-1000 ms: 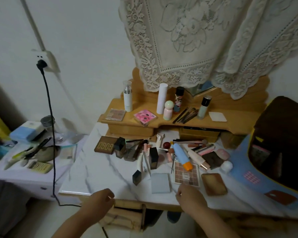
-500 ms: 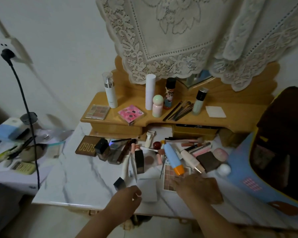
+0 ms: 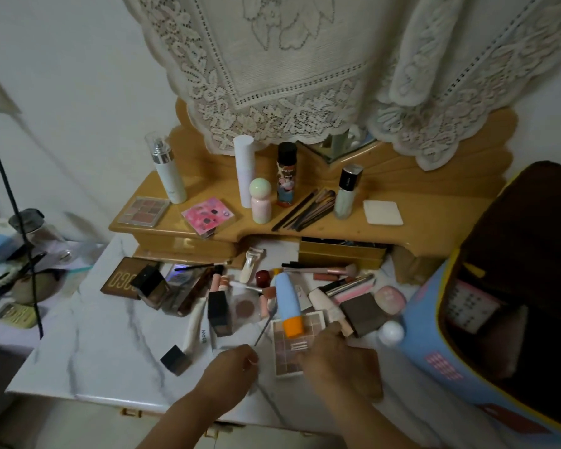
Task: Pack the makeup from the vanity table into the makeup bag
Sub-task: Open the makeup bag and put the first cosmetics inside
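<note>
- A person's left hand [image 3: 232,372], fingers curled, rests on the marble vanity table [image 3: 88,345] near its front edge; whether it grips anything cannot be told.
- The right hand [image 3: 332,358] lies over a checkered eyeshadow palette [image 3: 289,346] beside it; its grip cannot be told.
- Loose makeup crowds the table's middle, a blue tube with an orange cap [image 3: 289,303] among it.
- The blue makeup bag [image 3: 434,361] stands open at the right edge.

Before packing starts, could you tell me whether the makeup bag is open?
Open: the makeup bag gapes, its dark interior exposed.
</note>
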A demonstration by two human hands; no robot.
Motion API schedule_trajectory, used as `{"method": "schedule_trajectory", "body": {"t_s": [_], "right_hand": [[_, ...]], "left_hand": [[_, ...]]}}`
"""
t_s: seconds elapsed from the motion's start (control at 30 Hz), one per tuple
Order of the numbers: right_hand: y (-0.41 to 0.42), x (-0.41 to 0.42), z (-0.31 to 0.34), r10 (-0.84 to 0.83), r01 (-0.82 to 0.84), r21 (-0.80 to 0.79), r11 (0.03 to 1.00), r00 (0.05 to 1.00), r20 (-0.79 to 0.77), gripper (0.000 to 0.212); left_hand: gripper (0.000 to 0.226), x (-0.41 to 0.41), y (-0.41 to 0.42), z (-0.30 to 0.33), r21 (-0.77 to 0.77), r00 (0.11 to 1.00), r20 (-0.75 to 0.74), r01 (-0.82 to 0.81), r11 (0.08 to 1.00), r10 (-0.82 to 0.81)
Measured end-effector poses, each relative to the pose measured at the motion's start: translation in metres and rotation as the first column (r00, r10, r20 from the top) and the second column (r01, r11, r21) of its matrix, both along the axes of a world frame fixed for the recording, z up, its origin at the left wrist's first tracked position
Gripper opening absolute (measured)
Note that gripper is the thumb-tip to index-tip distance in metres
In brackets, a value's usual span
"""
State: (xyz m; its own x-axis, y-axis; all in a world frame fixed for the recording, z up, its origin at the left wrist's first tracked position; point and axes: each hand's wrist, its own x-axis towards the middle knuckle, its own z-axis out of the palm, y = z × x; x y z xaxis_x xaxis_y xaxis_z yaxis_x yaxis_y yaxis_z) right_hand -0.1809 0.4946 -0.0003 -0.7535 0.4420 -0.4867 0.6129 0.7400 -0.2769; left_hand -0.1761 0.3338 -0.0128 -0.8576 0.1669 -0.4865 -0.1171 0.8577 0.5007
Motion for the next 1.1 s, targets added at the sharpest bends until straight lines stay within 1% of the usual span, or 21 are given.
{"method": "schedule_trajectory", "body": {"t_s": [0.07, 0.1, 0.13, 0.2, 0.3, 0.37, 0.43, 0.5, 0.57, 0.6, 0.67, 0.83, 0.9, 0.97, 1.03, 1.1], "right_hand": [[0.012, 0.002, -0.002, -0.081, 0.067, -0.146, 0.987, 0.992, -0.095, 0.043], [0.017, 0.002, -0.003, -0.076, 0.055, -0.199, 0.978, 0.992, -0.100, 0.043], [0.021, 0.001, -0.002, -0.029, 0.009, -0.220, 0.976, 0.996, -0.087, 0.044], [0.030, 0.000, -0.001, -0.002, -0.020, -0.241, 0.970, 0.996, -0.093, 0.039], [0.039, -0.003, 0.000, -0.058, 0.017, -0.288, 0.958, 0.989, -0.133, 0.021], [0.042, -0.007, 0.003, -0.105, 0.049, -0.331, 0.942, 0.983, -0.154, 0.016], [0.044, -0.010, 0.014, -0.138, 0.063, -0.334, 0.940, 0.969, -0.206, 0.018], [0.051, -0.011, 0.024, -0.141, 0.052, -0.309, 0.950, 0.952, -0.273, 0.024], [0.060, -0.008, 0.037, -0.132, 0.044, -0.255, 0.966, 0.931, -0.339, 0.025], [0.065, -0.007, 0.045, -0.152, 0.052, -0.266, 0.963, 0.916, -0.371, 0.024], [0.077, -0.003, 0.061, -0.207, 0.069, -0.311, 0.948, 0.875, -0.438, 0.025], [0.117, 0.017, 0.121, -0.280, 0.081, -0.338, 0.938, 0.753, -0.595, 0.027], [0.136, 0.026, 0.144, -0.297, 0.118, -0.301, 0.946, 0.684, -0.666, 0.025], [0.158, 0.030, 0.159, -0.252, 0.168, -0.188, 0.968, 0.641, -0.725, 0.021], [0.180, 0.030, 0.163, -0.195, 0.229, -0.056, 0.972, 0.652, -0.733, 0.021], [0.202, 0.024, 0.157, -0.146, 0.252, 0.061, 0.966, 0.722, -0.676, 0.022]], "left_hand": [[0.015, -0.003, 0.011, -0.003, 0.020, 1.000, 0.013, -0.010, 1.000, 0.009], [0.016, -0.004, 0.016, -0.004, 0.028, 1.000, 0.011, -0.016, 0.999, 0.016], [0.018, -0.004, 0.020, -0.005, 0.026, 1.000, 0.004, -0.016, 1.000, 0.016], [0.022, -0.006, 0.029, -0.005, 0.010, 1.000, -0.023, 0.013, 1.000, -0.013], [0.026, -0.014, 0.039, -0.005, 0.034, 0.998, -0.044, 0.044, 0.998, -0.042], [0.026, -0.025, 0.046, -0.003, 0.031, 0.997, -0.051, 0.068, 0.997, -0.066], [0.027, -0.037, 0.053, 0.000, 0.013, 0.989, -0.078, 0.126, 0.992, -0.125], [0.027, -0.050, 0.060, 0.007, 0.007, 0.980, -0.091, 0.179, 0.984, -0.177], [0.021, -0.064, 0.068, 0.015, 0.055, 0.968, -0.110, 0.234, 0.971, -0.227], [0.021, -0.070, 0.074, 0.021, 0.094, 0.963, -0.116, 0.256, 0.962, -0.245], [0.021, -0.083, 0.088, 0.027, 0.140, 0.943, -0.167, 0.311, 0.940, -0.287], [0.025, -0.091, 0.131, 0.042, 0.220, 0.911, -0.245, 0.385, 0.896, -0.331], [0.025, -0.090, 0.147, 0.046, 0.243, 0.898, -0.246, 0.422, 0.873, -0.366], [0.024, -0.088, 0.161, 0.050, 0.257, 0.883, -0.228, 0.460, 0.850, -0.409], [0.024, -0.088, 0.174, 0.056, 0.258, 0.864, -0.253, 0.493, 0.831, -0.435], [0.023, -0.088, 0.186, 0.062, 0.278, 0.860, -0.280, 0.499, 0.821, -0.427]]}}
